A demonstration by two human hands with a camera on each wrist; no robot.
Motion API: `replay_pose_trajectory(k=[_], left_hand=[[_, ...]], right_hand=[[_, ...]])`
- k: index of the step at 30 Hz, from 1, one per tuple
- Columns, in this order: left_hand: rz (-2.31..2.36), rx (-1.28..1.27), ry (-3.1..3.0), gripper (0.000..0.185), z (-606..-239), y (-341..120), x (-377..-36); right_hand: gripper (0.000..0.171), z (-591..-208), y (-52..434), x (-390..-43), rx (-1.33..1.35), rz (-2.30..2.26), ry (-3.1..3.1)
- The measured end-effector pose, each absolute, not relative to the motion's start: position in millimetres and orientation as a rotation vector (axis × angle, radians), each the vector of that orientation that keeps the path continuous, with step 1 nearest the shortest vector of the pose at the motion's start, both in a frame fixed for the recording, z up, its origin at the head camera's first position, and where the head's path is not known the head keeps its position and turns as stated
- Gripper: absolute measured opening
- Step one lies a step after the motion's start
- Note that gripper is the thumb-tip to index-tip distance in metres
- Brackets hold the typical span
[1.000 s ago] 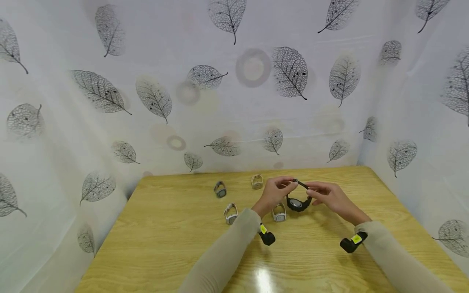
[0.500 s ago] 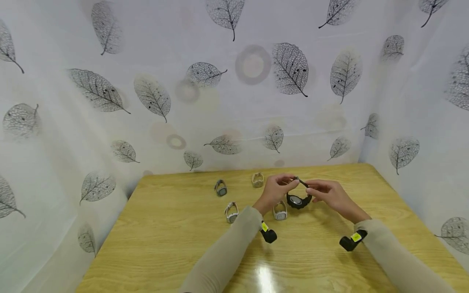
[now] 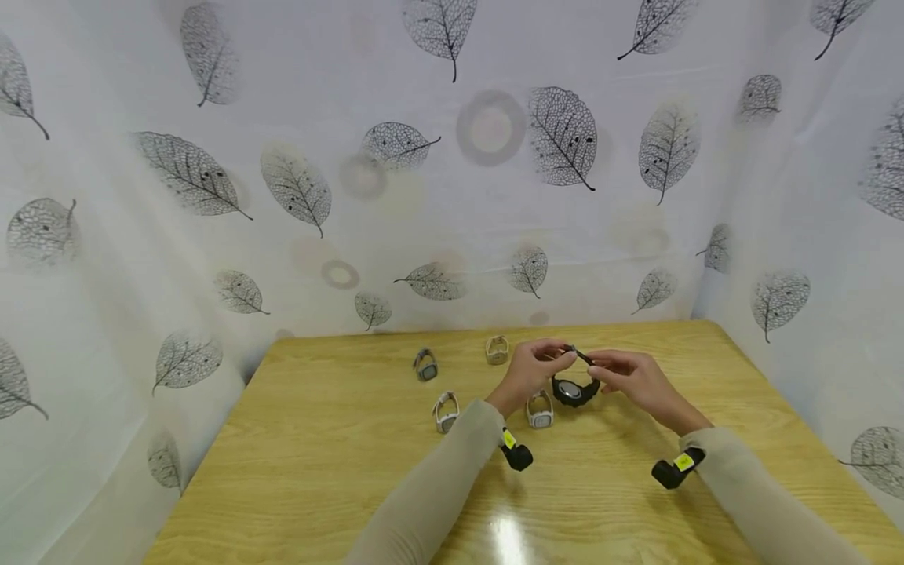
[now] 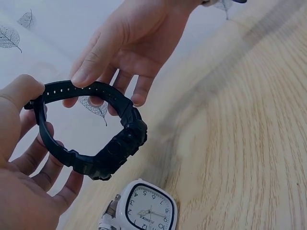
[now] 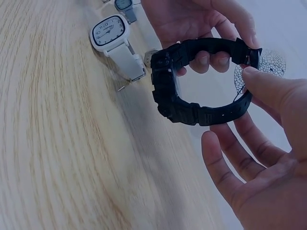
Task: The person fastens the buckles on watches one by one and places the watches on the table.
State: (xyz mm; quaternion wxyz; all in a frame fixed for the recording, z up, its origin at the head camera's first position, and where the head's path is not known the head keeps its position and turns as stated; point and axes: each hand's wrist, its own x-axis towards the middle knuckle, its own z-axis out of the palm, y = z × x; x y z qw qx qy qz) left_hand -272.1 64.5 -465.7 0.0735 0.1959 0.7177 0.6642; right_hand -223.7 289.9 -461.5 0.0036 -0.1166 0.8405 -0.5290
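Observation:
A black wristwatch (image 3: 575, 394) is held just above the table, its strap forming a loop with the case hanging low. My left hand (image 3: 526, 378) pinches the strap by the buckle (image 4: 37, 103) between thumb and fingers. On the other side, my right hand (image 3: 641, 383) grips the holed strap end (image 4: 79, 89) with thumb and fingertips. In the right wrist view the strap end runs toward the buckle; whether the pin sits in a hole cannot be made out. Beneath the hands stands a white square-faced watch (image 3: 540, 411), its dial plain in the left wrist view.
Left of the hands on the wooden table (image 3: 318, 455) stand a white watch (image 3: 446, 414) and a grey watch (image 3: 426, 367). A beige watch (image 3: 497, 351) is near the back edge. A leaf-printed curtain (image 3: 452, 204) encloses the back and sides.

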Motion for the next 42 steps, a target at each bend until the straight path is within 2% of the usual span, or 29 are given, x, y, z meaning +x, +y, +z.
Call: replay_pose_trajectory(k=[7,18,42], left_hand=[[2.068,0.540,2.110,0.029,-462,65,-269],[2.242,0.465,1.914,0.025,-469,64,-270],[2.222,0.483,1.906,0.027,-460,61,-268]], right_hand=[[0.046,-461,289,-223,-0.387,-1.748,2.571],[0.049,-469,293,-218,-0.389,-1.858,2.464],[0.055,-463,286,-221,-0.333,-1.735,2.565]])
